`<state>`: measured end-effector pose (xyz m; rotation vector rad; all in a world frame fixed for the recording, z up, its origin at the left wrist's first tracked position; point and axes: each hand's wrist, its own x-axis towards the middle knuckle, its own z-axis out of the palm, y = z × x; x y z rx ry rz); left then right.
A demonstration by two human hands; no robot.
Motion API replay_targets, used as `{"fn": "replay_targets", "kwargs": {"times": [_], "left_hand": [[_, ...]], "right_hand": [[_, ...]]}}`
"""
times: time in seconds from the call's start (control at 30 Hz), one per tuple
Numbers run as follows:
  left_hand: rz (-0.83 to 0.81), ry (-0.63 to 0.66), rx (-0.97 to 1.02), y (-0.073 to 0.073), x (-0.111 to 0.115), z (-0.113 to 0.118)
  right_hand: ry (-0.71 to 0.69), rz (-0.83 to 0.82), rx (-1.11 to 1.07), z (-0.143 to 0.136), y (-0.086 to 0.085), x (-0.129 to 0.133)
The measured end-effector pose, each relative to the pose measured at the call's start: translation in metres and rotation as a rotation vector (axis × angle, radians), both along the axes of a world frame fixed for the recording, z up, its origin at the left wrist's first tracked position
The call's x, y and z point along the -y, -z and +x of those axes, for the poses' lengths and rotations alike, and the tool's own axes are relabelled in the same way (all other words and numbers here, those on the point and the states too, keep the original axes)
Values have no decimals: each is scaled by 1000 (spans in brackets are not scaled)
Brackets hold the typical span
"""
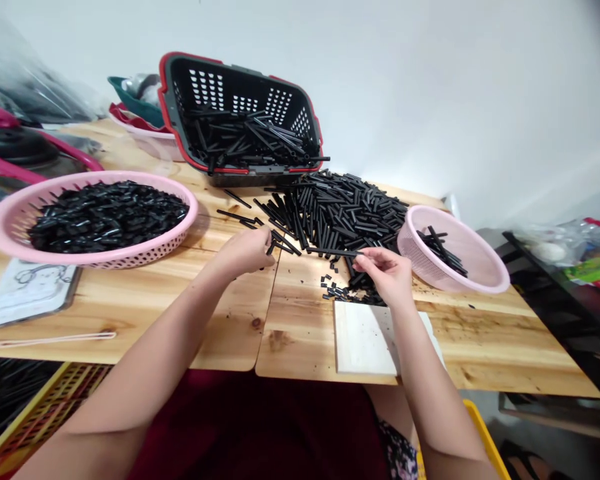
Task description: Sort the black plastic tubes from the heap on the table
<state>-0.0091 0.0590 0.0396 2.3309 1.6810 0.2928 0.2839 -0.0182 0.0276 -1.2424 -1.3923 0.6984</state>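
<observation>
My right hand [387,270] pinches one end of a thin black tube [333,252], which points left above the tabletop. My left hand [247,252] is closed, and the dark end of what looks like another black tube [271,249] shows at its fingertips. Several loose tubes lie just behind that hand. Beyond both hands spreads a big pile of black tubes [350,207]. Short cut-off black bits [337,292] are scattered by a white board [363,340], which lies under my right forearm.
A grey basket with a red rim [240,172] leans at the back, holding more tubes. On the left stands a pink basket [193,213] full of black pieces; on the right, a pink basket [485,260] holds a few tubes. A notebook [25,293] lies at left.
</observation>
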Motion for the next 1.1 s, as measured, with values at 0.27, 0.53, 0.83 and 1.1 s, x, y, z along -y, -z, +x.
{"fn": "replay_targets", "kwargs": {"times": [0.27, 0.53, 0.83, 1.1], "left_hand": [[-87, 135, 267, 1, 6, 21], [52, 270, 59, 33, 0, 38], [76, 156, 78, 26, -21, 106], [6, 19, 50, 35, -22, 107]], "right_hand": [[100, 45, -69, 7, -7, -2], [177, 69, -122, 22, -6, -10], [165, 91, -118, 27, -11, -9], [190, 107, -137, 30, -12, -8]]}}
